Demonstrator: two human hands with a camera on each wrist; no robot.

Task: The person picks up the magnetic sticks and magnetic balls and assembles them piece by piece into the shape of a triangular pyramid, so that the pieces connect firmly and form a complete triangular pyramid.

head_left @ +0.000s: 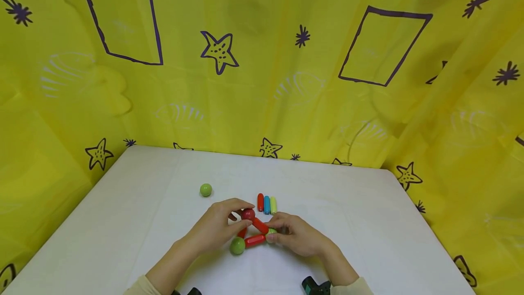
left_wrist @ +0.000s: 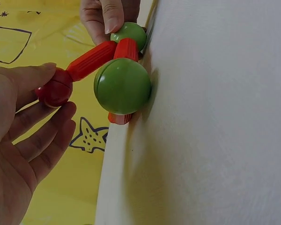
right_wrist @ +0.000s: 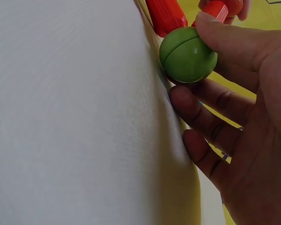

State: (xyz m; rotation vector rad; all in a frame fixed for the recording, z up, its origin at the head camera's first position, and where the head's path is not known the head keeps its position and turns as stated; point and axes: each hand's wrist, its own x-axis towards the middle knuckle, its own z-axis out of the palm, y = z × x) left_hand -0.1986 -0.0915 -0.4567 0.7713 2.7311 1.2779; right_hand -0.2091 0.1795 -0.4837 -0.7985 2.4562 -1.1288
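My left hand (head_left: 213, 229) pinches a red ball (head_left: 248, 214) between thumb and fingers; in the left wrist view the red ball (left_wrist: 55, 88) is held off the table. From it a red rod (head_left: 260, 226) runs to a green ball (head_left: 271, 235), which my right hand (head_left: 300, 235) pinches. Another red rod (head_left: 255, 240) joins that ball to a second green ball (head_left: 237, 246) at the near left. A third red rod (head_left: 242, 232) lies between the second green ball and the red ball, partly hidden. In the right wrist view, my right thumb and fingers hold the green ball (right_wrist: 188, 55).
Red (head_left: 260, 202), blue (head_left: 267, 205) and yellow-green rods (head_left: 273, 205) lie side by side beyond the hands. A loose green ball (head_left: 206, 190) is at the back left of the white table (head_left: 327, 204). A yellow patterned curtain (head_left: 254, 90) surrounds the table.
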